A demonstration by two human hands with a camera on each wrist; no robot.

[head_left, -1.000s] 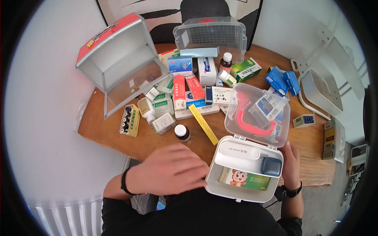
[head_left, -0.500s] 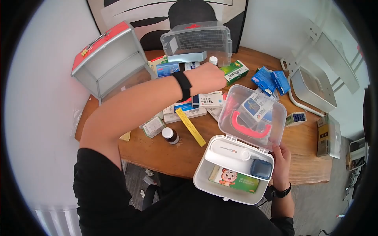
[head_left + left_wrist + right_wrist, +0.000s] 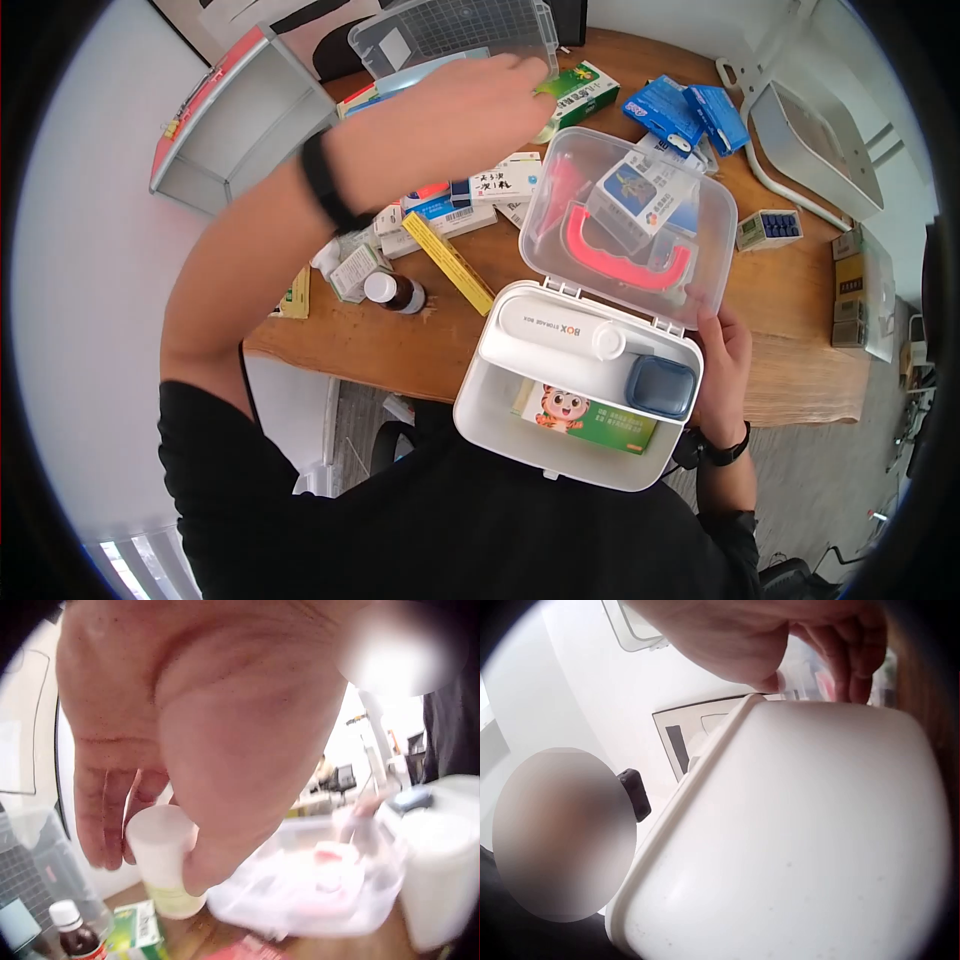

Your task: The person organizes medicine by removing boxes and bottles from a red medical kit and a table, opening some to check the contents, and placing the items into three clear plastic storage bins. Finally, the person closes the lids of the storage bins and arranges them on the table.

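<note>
The left hand [image 3: 450,115] reaches over the medicine boxes at the back of the table. In the left wrist view its thumb and fingers pinch a small white bottle [image 3: 171,892] with a yellow-green label, held upright. At the hinge corner of the white storage box [image 3: 480,415], the right hand [image 3: 725,375] grips the edge between thumb and fingers; the right wrist view shows it above the box's side [image 3: 802,825]. The box's clear lid [image 3: 545,240] lies folded back. Inside are a green carton [image 3: 610,425] and a dark blue case [image 3: 661,386].
A brown bottle [image 3: 396,292] and a yellow carton [image 3: 447,264] lie near the front edge. Blue boxes [image 3: 664,112] and a green box [image 3: 583,97] are behind the lid. A red-edged case [image 3: 265,115] stands at left, a clear bin [image 3: 460,35] at the back.
The left hand has moved from beside the storage box to the back of the table and taken hold of the white bottle. The right hand stays at the box's corner; the head view has shifted.
</note>
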